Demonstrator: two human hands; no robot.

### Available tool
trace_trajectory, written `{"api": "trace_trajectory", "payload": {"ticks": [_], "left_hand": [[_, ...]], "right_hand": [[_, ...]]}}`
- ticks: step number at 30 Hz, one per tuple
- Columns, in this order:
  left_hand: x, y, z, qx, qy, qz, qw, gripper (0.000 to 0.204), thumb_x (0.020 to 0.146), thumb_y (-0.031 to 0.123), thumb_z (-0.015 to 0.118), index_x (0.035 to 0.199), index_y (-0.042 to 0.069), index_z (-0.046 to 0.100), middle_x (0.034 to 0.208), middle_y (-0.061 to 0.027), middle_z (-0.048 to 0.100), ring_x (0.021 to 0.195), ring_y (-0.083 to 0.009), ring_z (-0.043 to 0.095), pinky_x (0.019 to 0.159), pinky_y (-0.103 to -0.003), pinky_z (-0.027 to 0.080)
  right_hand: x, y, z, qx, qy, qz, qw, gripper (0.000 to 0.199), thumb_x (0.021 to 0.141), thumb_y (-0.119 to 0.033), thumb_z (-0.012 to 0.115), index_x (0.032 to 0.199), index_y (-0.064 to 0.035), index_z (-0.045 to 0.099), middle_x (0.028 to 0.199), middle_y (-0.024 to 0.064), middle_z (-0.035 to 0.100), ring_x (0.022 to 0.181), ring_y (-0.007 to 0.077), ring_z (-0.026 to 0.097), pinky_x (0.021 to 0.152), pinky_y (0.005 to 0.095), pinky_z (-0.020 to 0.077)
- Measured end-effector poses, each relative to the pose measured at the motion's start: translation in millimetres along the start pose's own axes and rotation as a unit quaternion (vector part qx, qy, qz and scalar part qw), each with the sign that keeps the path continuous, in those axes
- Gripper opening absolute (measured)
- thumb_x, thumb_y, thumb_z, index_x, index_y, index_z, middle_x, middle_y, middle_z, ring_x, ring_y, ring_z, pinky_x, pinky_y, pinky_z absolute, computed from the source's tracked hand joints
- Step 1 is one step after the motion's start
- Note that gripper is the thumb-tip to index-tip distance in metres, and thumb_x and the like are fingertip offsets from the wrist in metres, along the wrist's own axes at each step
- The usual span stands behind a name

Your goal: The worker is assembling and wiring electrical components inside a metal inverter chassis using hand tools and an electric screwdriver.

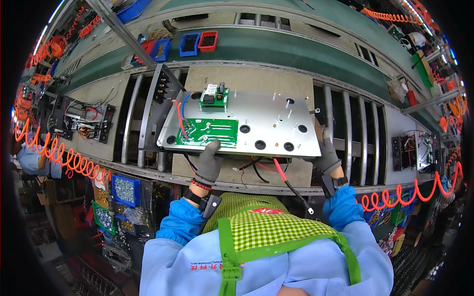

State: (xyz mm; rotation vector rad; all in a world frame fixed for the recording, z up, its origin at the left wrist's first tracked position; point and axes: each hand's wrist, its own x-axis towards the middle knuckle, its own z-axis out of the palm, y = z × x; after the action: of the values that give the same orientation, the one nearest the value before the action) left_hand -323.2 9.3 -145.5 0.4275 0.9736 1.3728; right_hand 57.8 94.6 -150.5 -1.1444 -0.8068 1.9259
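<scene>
A flat metal chassis plate (pixel 269 116) lies on a board on the roller line, with several round black holes and standoffs. A large green circuit board (pixel 213 131) is mounted at its left, a smaller green board (pixel 214 100) with a white relay behind it. Red and blue wires (pixel 181 116) run along the left side. My left hand (pixel 209 162), in a grey glove, grips the plate's near edge below the large board. My gloved right hand (pixel 327 153) holds the plate's near right corner. Red and black cables (pixel 282 173) hang under the near edge.
Steel rollers (pixel 353 133) flank the work board on both sides. Another black unit with wiring (pixel 85 122) sits far left, and one more (pixel 410 150) at right. Blue and red parts bins (pixel 197 43) stand on the rear shelf. Orange coiled air hoses (pixel 64 158) hang nearby. Screw bins (pixel 126 190) sit lower left.
</scene>
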Motion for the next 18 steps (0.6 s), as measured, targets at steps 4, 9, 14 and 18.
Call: {"api": "trace_trajectory", "payload": {"ticks": [4, 9, 14, 18], "left_hand": [[2, 25, 0, 0.021, 0.043, -0.04, 0.998, 0.042, 0.095, 0.032, 0.052, 0.124, 0.002, 0.053, 0.122, -0.0098, 0.058, 0.115, -0.0255, 0.057, 0.098, -0.048, 0.047], [-43, 86, -37, 0.226, 0.066, -0.199, 0.951, 0.057, 0.092, 0.045, 0.057, 0.132, 0.006, 0.049, 0.122, -0.0104, 0.057, 0.105, -0.0228, 0.06, 0.088, -0.04, 0.053], [-84, 150, -116, 0.255, 0.329, -0.016, 0.909, 0.063, 0.091, 0.039, 0.06, 0.138, 0.002, 0.04, 0.115, -0.0162, 0.057, 0.098, -0.0298, 0.064, 0.08, -0.038, 0.055], [-66, 152, -91, -0.03, 0.132, -0.095, 0.986, 0.043, 0.091, 0.028, 0.061, 0.125, 0.005, 0.05, 0.12, -0.019, 0.053, 0.113, -0.0365, 0.054, 0.098, -0.054, 0.046]], "right_hand": [[4, -8, 26, -0.136, 0.03, -0.04, 0.989, 0.038, 0.093, -0.035, 0.062, 0.115, -0.0033, 0.06, 0.103, 0.0067, 0.067, 0.084, 0.0151, 0.067, 0.074, 0.0298, 0.0548], [-4, -37, 64, -0.038, 0.063, 0.084, 0.994, 0.031, 0.093, -0.03, 0.061, 0.101, -0.0009, 0.065, 0.09, 0.0061, 0.069, 0.079, 0.0146, 0.067, 0.065, 0.0277, 0.0515], [18, -16, 37, -0.212, 0.034, 0.021, 0.976, 0.03, 0.093, -0.027, 0.059, 0.102, 0.0018, 0.063, 0.089, 0.0081, 0.068, 0.074, 0.0144, 0.064, 0.066, 0.0273, 0.0506], [5, -25, 65, -0.06, 0.078, 0.063, 0.993, 0.03, 0.092, -0.023, 0.059, 0.106, 0.0029, 0.062, 0.094, 0.0095, 0.067, 0.075, 0.0163, 0.064, 0.069, 0.0301, 0.0516]]}}
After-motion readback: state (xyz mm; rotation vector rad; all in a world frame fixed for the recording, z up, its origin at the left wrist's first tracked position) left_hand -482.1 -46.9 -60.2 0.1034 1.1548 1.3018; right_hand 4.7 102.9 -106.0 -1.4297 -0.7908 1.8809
